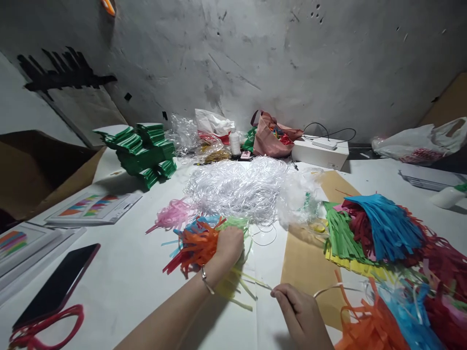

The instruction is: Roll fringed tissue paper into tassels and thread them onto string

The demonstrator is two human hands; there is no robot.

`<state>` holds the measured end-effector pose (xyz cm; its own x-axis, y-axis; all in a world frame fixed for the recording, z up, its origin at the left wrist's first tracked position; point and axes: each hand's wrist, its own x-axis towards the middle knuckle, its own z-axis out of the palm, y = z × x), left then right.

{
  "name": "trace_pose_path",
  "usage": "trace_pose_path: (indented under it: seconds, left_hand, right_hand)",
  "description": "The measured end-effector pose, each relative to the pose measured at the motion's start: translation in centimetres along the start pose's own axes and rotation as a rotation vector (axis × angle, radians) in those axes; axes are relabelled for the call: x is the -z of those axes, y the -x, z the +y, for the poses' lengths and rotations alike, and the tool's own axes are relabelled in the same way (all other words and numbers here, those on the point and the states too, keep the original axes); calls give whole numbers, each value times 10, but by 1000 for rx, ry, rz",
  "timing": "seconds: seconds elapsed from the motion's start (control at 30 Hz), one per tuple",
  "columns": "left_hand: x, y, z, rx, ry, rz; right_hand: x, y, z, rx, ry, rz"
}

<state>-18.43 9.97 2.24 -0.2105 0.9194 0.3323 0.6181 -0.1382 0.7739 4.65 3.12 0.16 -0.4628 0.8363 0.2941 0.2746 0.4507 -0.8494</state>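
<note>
My left hand [230,245] is closed over a bunch of tissue paper tassels [199,245], with orange and red strips on its left and green ones behind. Pale yellow strips [228,287] spread on the table below that wrist, which wears a bracelet [205,276]. My right hand [297,311] pinches the end of a thin pale strand [257,281] stretched from the yellow strips; whether it is ribbon or twisted paper is hard to make out. On the right, a white ribbon [328,290] runs from behind this hand to orange and blue tassels [379,316].
Behind my hands lies a heap of white ribbon [237,187]. Fringed tissue bundles [386,231] are piled at right, beside a brown paper strip [306,257]. Green stacks [142,153], flat picture packs [95,209], a phone [58,287] and a cardboard box [47,175] stand left.
</note>
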Motion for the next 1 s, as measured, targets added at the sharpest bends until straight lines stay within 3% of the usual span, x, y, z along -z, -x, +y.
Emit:
trace_pose_path:
  seconds: [0.17,0.27,0.37,0.53,0.6,0.77,1.0]
  left_hand:
    - [38,10,-1,46,24,-52]
    - [61,32,17,98,108,-79]
    - [68,61,41,152,239,-107]
    - [54,104,75,332,682,-112]
    - [46,117,85,364,749,-114]
    - [25,140,99,351,700,-80]
    - [2,159,101,204,473,-42]
  right_hand:
    - [2,-2,-3,-26,-38,-39]
    - [3,-4,-13,-81,-91,-7]
    - [3,-6,-21,-132,-129,22]
    - [10,-4,-30,-167,-268,138]
    - [16,-1,-35,-168,-321,183]
    - [27,11,-54,-172,-403,124]
    - [30,11,-64,-176,-452,6]
